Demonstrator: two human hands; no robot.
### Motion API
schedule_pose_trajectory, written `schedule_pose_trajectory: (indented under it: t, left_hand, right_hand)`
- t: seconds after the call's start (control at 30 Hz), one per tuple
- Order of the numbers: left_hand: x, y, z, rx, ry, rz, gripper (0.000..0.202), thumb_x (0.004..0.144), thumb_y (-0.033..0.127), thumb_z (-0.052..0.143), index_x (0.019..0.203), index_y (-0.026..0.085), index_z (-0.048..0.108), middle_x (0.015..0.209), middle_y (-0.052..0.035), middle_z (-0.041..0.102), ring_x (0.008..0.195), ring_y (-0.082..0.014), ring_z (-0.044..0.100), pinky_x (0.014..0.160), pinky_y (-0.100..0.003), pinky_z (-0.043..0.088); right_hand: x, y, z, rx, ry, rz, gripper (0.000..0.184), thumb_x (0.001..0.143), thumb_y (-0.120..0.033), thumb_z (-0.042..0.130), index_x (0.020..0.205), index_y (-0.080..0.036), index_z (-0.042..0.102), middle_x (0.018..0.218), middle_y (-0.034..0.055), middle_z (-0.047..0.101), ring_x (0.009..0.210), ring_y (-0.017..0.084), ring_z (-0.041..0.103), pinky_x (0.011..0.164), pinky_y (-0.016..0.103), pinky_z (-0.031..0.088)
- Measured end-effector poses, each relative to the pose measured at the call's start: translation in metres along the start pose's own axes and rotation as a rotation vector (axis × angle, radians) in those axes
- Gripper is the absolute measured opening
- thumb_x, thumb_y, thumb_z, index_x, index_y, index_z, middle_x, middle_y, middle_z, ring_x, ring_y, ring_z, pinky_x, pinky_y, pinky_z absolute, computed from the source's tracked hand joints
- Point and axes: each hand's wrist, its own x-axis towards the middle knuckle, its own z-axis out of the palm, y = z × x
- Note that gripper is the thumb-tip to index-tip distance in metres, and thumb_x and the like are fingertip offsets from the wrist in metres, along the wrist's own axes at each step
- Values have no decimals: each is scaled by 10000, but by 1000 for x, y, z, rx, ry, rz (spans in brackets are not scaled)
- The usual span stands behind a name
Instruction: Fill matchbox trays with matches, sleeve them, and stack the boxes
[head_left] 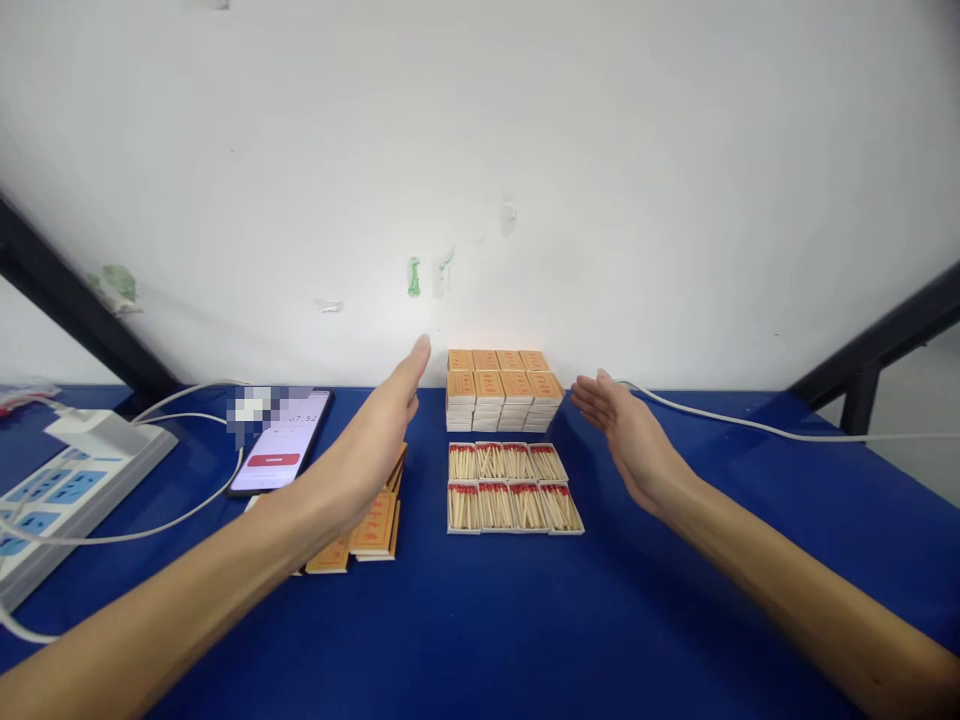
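Note:
My left hand (382,430) is stretched flat, palm turned inward, to the left of a stacked block of orange-topped matchboxes (501,390). On the block's other side my right hand (626,430) is also held flat, its fingertips close to the right edge; I cannot tell whether they touch it. Neither hand holds anything. In front of the block lie several open matchbox trays (510,488) in two rows, filled with red-tipped matches. Below my left hand and partly hidden by that forearm are more orange matchbox covers (375,525), loosely piled.
A phone (289,440) with a lit screen lies at the left behind my forearm. Further left is a white power strip (75,490) with a plugged-in charger and white cables. Another white cable (750,428) runs along the right back. A white wall (637,200) closes off the blue table (510,630).

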Motion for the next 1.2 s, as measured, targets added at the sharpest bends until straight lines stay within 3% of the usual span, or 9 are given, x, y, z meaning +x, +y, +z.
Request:
schedule_pose_trajectory:
  t: [0.07, 0.13, 0.17, 0.2, 0.3, 0.5, 0.7, 0.9, 1.2]
  left_hand:
    - [23, 9, 11, -48, 1, -48, 907, 1091, 850, 390, 1805, 293, 366, 1933, -99, 237, 1789, -355, 195, 1445, -572, 179]
    - [43, 15, 21, -103, 22, -100, 776, 1135, 735, 484, 1738, 245, 466, 1872, -170, 372, 1717, -398, 369, 1390, -648, 301]
    - [51, 16, 25, -130, 23, -126, 675, 1126, 639, 617, 1664, 237, 550, 1780, -174, 501, 1601, -406, 526, 1311, -688, 414]
    - [58, 17, 29, -156, 16, -146, 574, 1117, 550, 692, 1589, 231, 617, 1682, -162, 594, 1485, -382, 629, 1231, -657, 513]
    - [70, 18, 36, -230, -31, -177, 411, 1106, 423, 751, 1458, 218, 697, 1512, -130, 701, 1274, -315, 737, 1075, -553, 638]
    - [78, 16, 41, -314, -117, -186, 409, 1107, 431, 749, 1446, 208, 700, 1480, -126, 716, 1242, -308, 750, 1045, -537, 653]
    - [79, 13, 41, -328, -136, -169, 418, 1108, 443, 744, 1455, 213, 699, 1508, -129, 705, 1276, -319, 738, 1075, -554, 637]
    - [80, 10, 41, -328, -137, -144, 406, 1109, 438, 743, 1445, 213, 702, 1491, -127, 711, 1253, -310, 745, 1056, -540, 647]
    - [71, 16, 42, -296, -129, -132, 406, 1112, 437, 739, 1454, 221, 701, 1520, -131, 699, 1286, -316, 733, 1088, -555, 630]
  right_hand:
    - [13, 1, 4, 9, 19, 15, 549, 1158, -588, 509, 1498, -218, 732, 1694, 135, 644, 1608, 312, 565, 1407, 524, 342]
    - [23, 2, 7, 24, 28, 23, 541, 1166, -595, 532, 1479, -199, 727, 1657, 159, 666, 1556, 325, 609, 1364, 583, 390]
    - [26, 2, 9, 32, 31, 24, 537, 1159, -602, 564, 1470, -194, 724, 1631, 163, 678, 1523, 332, 632, 1332, 610, 420]
    - [28, 3, 10, 41, 32, 25, 530, 1148, -605, 599, 1460, -195, 722, 1605, 161, 689, 1490, 337, 650, 1298, 627, 449]
    - [30, 5, 12, 64, 30, 28, 486, 1135, -590, 645, 1417, -204, 733, 1550, 145, 709, 1421, 330, 681, 1237, 616, 500]
    - [25, 4, 18, 66, -15, 36, 511, 1163, -605, 557, 1357, -180, 765, 1464, 148, 779, 1398, 304, 713, 1286, 594, 458]
    - [20, 0, 25, 43, -49, 17, 505, 1173, -524, 437, 1258, -230, 840, 1379, 98, 850, 1459, 296, 689, 1355, 441, 407]
    - [18, 3, 29, 10, -102, -11, 547, 1171, -543, 400, 1176, -258, 867, 1307, 65, 881, 1474, 312, 682, 1355, 451, 410]
    - [14, -1, 27, -38, -35, -9, 548, 1128, -631, 457, 1325, -276, 825, 1474, 52, 816, 1630, 327, 538, 1387, 471, 377]
